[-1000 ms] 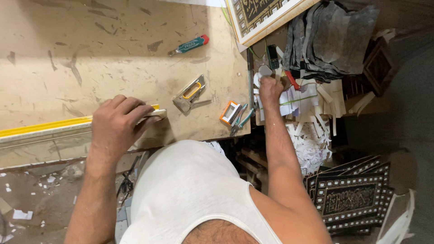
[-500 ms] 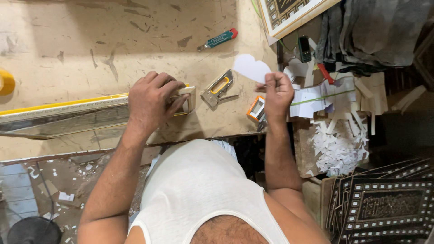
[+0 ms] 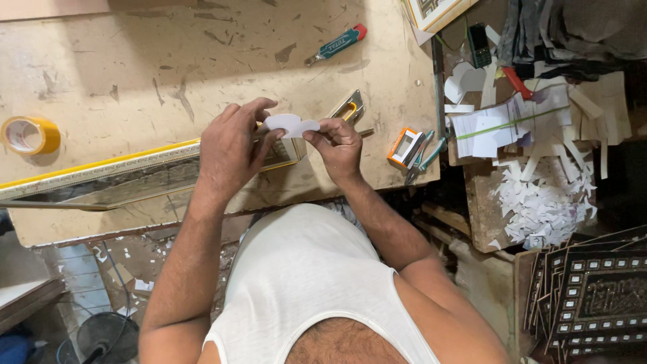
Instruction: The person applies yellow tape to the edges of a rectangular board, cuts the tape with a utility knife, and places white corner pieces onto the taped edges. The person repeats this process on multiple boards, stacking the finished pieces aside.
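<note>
A small white cut-out piece (image 3: 291, 124) with curved lobes is pinched between my left hand (image 3: 232, 145) and my right hand (image 3: 337, 143), held just above the wooden worktable (image 3: 135, 81). Under my hands lies a long framed strip with a yellow edge (image 3: 101, 174), running left along the table's front. A metal staple gun (image 3: 347, 108) sits just behind my right hand.
A roll of yellow tape (image 3: 28, 135) lies at the far left. A green and red utility knife (image 3: 335, 44) rests at the back. An orange and white small tool (image 3: 406, 147) and pliers sit at the right edge. Stacks and scraps of white cut-outs (image 3: 539, 195) fill the right side, beside dark inlaid panels (image 3: 593, 290).
My right hand brought the white cut-out from the pile at the right to the middle. My left hand lifted off the framed strip and took hold of the piece too.
</note>
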`<move>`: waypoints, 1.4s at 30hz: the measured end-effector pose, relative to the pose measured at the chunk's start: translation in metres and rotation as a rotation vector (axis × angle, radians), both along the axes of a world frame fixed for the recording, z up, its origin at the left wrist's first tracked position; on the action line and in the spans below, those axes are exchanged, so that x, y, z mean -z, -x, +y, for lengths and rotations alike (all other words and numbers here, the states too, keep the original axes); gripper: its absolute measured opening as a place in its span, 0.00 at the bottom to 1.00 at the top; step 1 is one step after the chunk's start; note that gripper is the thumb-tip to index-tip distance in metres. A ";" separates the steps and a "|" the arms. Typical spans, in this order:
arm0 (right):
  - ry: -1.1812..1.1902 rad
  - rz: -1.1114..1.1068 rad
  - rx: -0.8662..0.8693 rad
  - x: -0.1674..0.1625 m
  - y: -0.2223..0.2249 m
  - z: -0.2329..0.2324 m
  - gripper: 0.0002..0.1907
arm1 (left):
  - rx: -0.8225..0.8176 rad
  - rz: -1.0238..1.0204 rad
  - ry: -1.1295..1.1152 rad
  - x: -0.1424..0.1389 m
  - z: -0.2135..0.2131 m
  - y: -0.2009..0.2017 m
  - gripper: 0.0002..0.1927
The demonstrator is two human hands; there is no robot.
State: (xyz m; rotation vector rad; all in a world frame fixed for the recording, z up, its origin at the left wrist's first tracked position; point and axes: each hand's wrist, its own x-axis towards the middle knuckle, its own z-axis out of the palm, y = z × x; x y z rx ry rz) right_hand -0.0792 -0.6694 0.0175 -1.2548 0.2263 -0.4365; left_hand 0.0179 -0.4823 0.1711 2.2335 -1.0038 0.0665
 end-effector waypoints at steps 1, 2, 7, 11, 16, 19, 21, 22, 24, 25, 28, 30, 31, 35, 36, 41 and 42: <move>0.022 0.008 0.006 0.001 0.001 0.000 0.11 | 0.003 0.003 -0.006 0.000 0.000 0.000 0.21; 0.024 0.017 0.002 0.002 0.002 0.000 0.11 | 0.008 -0.017 -0.004 0.000 0.000 0.001 0.20; 0.003 0.003 -0.005 -0.002 0.002 0.004 0.09 | -0.020 -0.015 -0.029 -0.004 -0.002 0.005 0.15; -0.057 0.024 0.063 -0.013 -0.003 0.013 0.11 | -0.031 0.069 -0.044 -0.005 -0.005 0.004 0.12; 0.782 -0.002 0.404 -0.040 0.005 0.024 0.16 | 0.095 -0.044 -0.055 0.000 -0.002 0.000 0.11; 0.923 -0.063 0.356 -0.055 0.007 0.028 0.10 | 0.127 -0.027 -0.041 0.001 -0.001 0.001 0.12; 0.731 -0.074 0.213 -0.061 0.005 0.021 0.10 | 0.120 -0.006 -0.068 -0.001 -0.002 0.005 0.14; 0.633 -0.081 0.139 -0.063 0.003 0.017 0.11 | 0.113 0.002 -0.083 -0.003 -0.002 0.008 0.15; 0.546 -0.162 -0.049 -0.066 -0.001 0.005 0.12 | 0.111 -0.005 -0.109 -0.007 -0.002 0.017 0.15; 0.503 -0.201 -0.144 -0.067 -0.003 -0.002 0.13 | 0.109 -0.008 -0.120 -0.009 -0.001 0.022 0.16; 0.496 -0.148 -0.356 -0.074 -0.003 -0.016 0.13 | 0.090 -0.053 -0.135 -0.014 0.007 0.038 0.16; 0.575 -0.180 -0.404 -0.081 -0.001 -0.020 0.14 | 0.084 -0.106 -0.175 -0.018 0.021 0.045 0.18; 0.617 -0.196 -0.429 -0.085 0.000 -0.020 0.14 | 0.080 -0.132 -0.193 -0.019 0.030 0.048 0.19; 0.730 -0.181 -0.419 -0.102 0.015 -0.009 0.13 | -0.189 -0.298 -0.513 -0.028 0.113 0.049 0.31; 0.750 -0.176 -0.406 -0.105 0.018 -0.006 0.13 | -0.268 -0.164 -0.542 -0.032 0.141 0.052 0.24; 0.974 -0.246 -0.406 -0.103 0.031 -0.001 0.14 | -0.500 -0.230 -0.483 0.017 0.190 0.114 0.06; 1.024 -0.261 -0.426 -0.097 0.031 -0.005 0.14 | -0.541 -0.262 -0.486 0.035 0.186 0.131 0.07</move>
